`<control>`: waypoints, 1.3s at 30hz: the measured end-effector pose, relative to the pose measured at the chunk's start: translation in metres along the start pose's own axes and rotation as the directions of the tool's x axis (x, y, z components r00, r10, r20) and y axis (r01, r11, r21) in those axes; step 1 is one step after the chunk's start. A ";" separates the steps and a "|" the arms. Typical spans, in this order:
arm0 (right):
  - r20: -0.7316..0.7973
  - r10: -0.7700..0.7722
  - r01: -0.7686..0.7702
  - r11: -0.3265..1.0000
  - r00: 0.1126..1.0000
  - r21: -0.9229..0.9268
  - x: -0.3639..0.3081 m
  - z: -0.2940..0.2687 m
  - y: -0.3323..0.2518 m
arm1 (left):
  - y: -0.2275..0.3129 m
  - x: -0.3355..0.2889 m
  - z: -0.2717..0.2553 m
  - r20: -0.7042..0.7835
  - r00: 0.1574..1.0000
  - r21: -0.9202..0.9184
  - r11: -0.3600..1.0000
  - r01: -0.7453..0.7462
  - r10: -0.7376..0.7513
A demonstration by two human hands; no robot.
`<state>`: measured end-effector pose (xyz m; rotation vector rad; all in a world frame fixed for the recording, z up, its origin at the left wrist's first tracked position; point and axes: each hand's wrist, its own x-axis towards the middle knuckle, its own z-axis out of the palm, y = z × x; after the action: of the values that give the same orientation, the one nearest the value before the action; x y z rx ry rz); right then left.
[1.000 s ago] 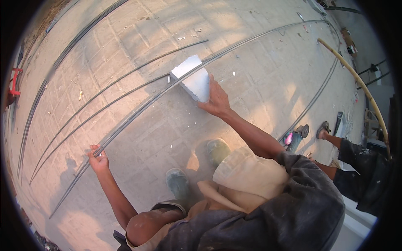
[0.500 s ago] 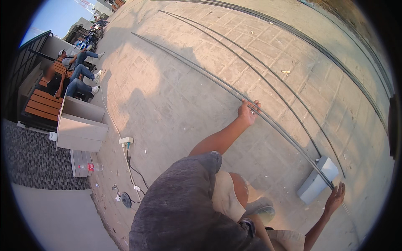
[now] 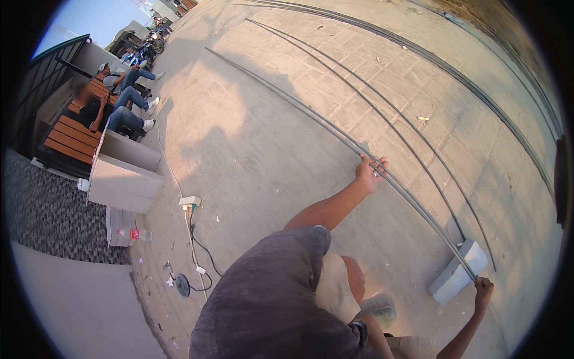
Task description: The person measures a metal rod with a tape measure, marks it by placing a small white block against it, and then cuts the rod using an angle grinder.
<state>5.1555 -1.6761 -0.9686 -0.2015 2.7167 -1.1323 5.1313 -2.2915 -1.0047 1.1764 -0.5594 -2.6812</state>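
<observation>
A pair of long, thin grey metal rods (image 3: 427, 218) runs slantwise from the far left down to the lower right. My left hand (image 3: 372, 173) holds them partway along, palm up, with the rods across it and the fingers curled around them. At their near end my right hand (image 3: 484, 291) is closed in a fist, gripping the tips. Just beside that fist, the rods pass over a pale grey block (image 3: 459, 272) on the ground. Whether they rest on the block I cannot tell.
Two more rods (image 3: 412, 128) lie on the paving beyond, with a bundle of rods (image 3: 472, 85) farther off. To the left are a power strip (image 3: 190, 201) with cables, a black disc (image 3: 182, 285), a plastic bottle (image 3: 140, 234), a pale box (image 3: 122, 182) and people seated on a bench (image 3: 72, 140).
My right hand has gone from fingers spread to a closed fist on the rod ends. The whole view has shifted slightly; my left hand keeps its hold.
</observation>
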 end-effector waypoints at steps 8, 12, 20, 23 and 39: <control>-0.006 -0.066 0.065 0.988 0.998 -0.143 0.056 -0.008 -0.026 | 0.014 0.003 0.003 -0.132 0.986 0.261 0.963 -0.065 0.102; -0.036 0.097 -0.100 0.991 0.995 -0.094 0.095 -0.001 0.006 | 0.006 0.000 0.046 -0.091 0.989 0.279 0.956 -0.085 0.114; 0.130 0.114 -0.074 0.957 0.985 -0.281 0.166 0.021 -0.064 | 0.011 0.021 0.004 -0.090 0.986 0.370 0.924 -0.100 0.143; 0.111 0.141 -0.085 0.912 0.984 -0.401 0.166 0.021 -0.055 | -0.009 0.017 0.015 -0.037 0.994 0.378 0.922 -0.085 0.107; 0.205 -0.290 0.341 0.573 0.935 -0.746 0.192 0.081 -0.017 | 0.015 0.008 -0.006 -0.059 0.996 0.360 0.932 -0.042 0.068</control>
<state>4.9882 -1.7820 -1.0360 -0.8575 2.9885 0.1170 5.1303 -2.3091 -1.0079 1.3109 -1.0901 -2.5463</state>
